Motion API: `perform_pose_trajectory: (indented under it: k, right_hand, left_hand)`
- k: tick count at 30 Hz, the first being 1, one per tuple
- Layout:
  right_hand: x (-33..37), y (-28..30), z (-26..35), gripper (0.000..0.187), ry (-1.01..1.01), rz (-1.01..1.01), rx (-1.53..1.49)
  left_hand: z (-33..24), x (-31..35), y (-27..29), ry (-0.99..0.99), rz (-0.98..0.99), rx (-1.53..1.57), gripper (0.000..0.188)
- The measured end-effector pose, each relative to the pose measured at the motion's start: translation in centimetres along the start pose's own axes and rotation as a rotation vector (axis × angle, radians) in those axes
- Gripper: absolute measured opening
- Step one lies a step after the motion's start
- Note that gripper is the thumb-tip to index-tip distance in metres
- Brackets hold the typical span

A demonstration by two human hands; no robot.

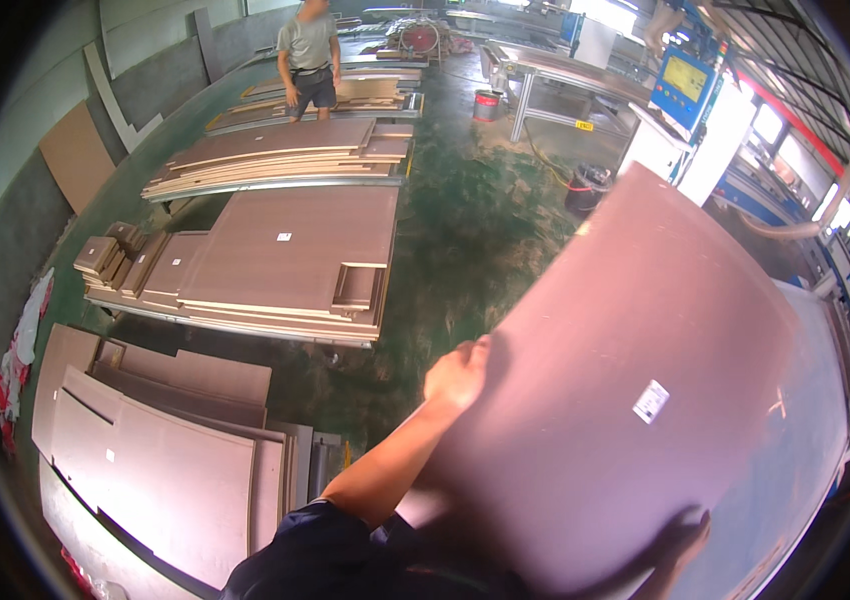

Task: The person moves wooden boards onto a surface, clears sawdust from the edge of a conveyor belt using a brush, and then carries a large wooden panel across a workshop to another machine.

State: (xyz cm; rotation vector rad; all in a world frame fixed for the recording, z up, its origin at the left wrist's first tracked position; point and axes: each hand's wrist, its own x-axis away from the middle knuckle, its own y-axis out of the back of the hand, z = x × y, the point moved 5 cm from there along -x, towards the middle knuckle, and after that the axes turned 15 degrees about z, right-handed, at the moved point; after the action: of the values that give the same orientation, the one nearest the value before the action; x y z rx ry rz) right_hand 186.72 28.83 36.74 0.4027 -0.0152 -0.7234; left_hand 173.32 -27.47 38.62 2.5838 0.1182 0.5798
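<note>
A large brown wood panel with a small white label fills the right of the view, tilted over a pale blue-grey surface. My left hand is closed on the panel's left edge, with its fingertips partly out of sight. Low on the right, my right hand grips the near right edge of the same panel; its thumb side shows and most of its fingers are hidden. The panel's near end runs down against my dark clothing.
To the left stand several stacks of brown panels: a near stack, a middle stack and a far one. A person stands beyond them. A machine with a blue control screen rises at the back right, near a red bucket.
</note>
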Motion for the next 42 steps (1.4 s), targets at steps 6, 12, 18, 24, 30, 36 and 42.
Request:
perform_pose_trajectory:
  k: [6,12,18,24,30,36,42]
  right_hand:
    - [-1.9,-17.3,7.9,0.036,0.016,0.326,-0.109]
    - [-2.7,-34.7,11.9,0.038,0.101,0.659,-0.217]
    - [0.1,-51.0,16.5,0.039,0.031,0.908,-0.181]
    - [3.2,-68.7,17.5,0.037,-0.133,1.192,-0.122]
    - [7.1,-81.9,19.2,0.048,-0.056,1.527,0.154]
    - [9.6,-91.5,19.3,0.046,0.066,1.563,0.373]
    - [15.2,-98.6,23.7,0.045,0.17,1.684,0.469]
  left_hand:
    - [7.0,-2.4,10.6,0.132,-0.154,0.082,0.06]
    - [13.6,-2.1,18.8,0.245,-0.401,0.121,0.06]
    - [19.8,-2.2,23.8,0.457,-0.522,0.191,0.06]
    - [26.8,-3.3,26.6,0.732,-0.669,0.218,0.062]
    - [30.1,-2.2,26.2,0.997,-0.803,0.315,0.064]
    - [31.6,-1.8,25.1,1.116,-0.887,0.537,0.064]
    - [34.0,-2.3,26.2,1.192,-0.967,0.657,0.064]
